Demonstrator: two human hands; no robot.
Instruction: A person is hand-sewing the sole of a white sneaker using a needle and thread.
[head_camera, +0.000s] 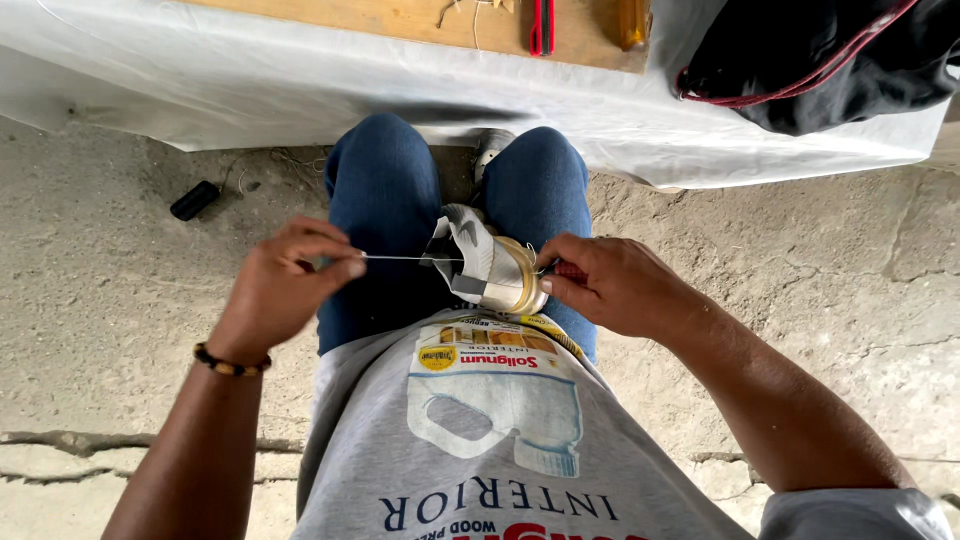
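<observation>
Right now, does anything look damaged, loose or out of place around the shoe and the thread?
Nothing stands out. The shoe sits clamped between the knees, the thread runs taut from it to the left hand, and the right hand steadies the sole. A small black object lies on the floor.

shoe (487, 268): grey-white knit cloth upper, glossy pale rubbery sole
thread (400, 258): thin, taut, whitish fibre
jeans (385, 200): blue denim, matt
floor (100, 300): rough, cracked concrete
board (400, 18): bare wood, matt
sheet (250, 80): smooth, faintly shiny white plastic

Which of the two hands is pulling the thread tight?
The left hand: it pinches the taut thread out to the side, while the right hand rests against the shoe.
</observation>
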